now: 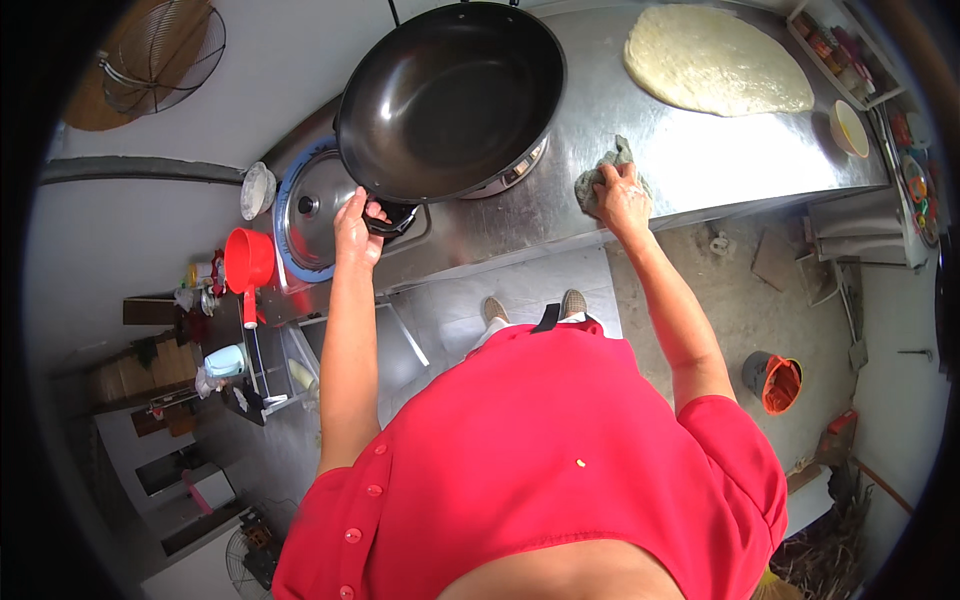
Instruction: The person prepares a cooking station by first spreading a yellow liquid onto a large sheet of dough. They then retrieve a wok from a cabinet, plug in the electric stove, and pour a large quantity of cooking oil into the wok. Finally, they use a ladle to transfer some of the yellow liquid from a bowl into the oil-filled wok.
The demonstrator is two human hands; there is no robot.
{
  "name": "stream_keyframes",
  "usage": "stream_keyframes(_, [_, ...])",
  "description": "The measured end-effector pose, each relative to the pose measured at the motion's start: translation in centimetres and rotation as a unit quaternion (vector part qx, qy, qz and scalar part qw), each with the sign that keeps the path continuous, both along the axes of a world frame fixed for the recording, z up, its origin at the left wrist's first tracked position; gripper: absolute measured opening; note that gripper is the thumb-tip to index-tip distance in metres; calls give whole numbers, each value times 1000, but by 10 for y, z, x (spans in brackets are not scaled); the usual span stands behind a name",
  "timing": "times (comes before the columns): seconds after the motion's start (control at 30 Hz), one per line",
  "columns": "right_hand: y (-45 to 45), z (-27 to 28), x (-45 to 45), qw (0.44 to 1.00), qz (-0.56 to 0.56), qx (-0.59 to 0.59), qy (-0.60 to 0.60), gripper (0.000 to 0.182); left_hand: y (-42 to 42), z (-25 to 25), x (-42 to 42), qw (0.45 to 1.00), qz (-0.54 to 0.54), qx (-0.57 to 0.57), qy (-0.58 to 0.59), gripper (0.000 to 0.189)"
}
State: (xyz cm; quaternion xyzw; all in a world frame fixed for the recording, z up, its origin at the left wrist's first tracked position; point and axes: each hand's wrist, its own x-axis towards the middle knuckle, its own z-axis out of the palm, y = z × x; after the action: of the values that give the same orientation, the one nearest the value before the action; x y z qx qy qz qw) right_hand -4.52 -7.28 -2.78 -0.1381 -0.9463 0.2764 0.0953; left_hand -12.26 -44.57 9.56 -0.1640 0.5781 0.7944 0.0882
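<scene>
In the head view, my left hand [355, 231] grips the black handle [393, 217] of a large dark wok [457, 97]. The wok's inside shows no food. Under its near rim part of a silver cooker [517, 177] shows; whether the wok rests on it I cannot tell. On the steel counter [517, 221], my right hand [624, 201] presses a crumpled grey-green cloth [592, 191] close to the front edge. Beyond that hand, a wide flat sheet of pale dough [712, 64] lies on the counter.
Left of the wok are a glass lid [319, 202] on a blue-rimmed basin [288, 225], a white bowl [258, 190] and a red dipper [250, 261]. A yellow bowl [849, 129] and a seasoning rack [844, 56] stand right. A lined bucket [776, 382] is on the floor.
</scene>
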Motion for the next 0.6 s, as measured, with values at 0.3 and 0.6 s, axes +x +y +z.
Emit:
stream_keyframes(0.3, [7, -9, 12, 999, 44, 23, -23, 36, -6, 2, 28, 995, 77, -30, -47, 44])
stream_keyframes(0.6, [-110, 19, 94, 981, 152, 114, 34, 46, -148, -74, 252, 987, 31, -124, -101, 24])
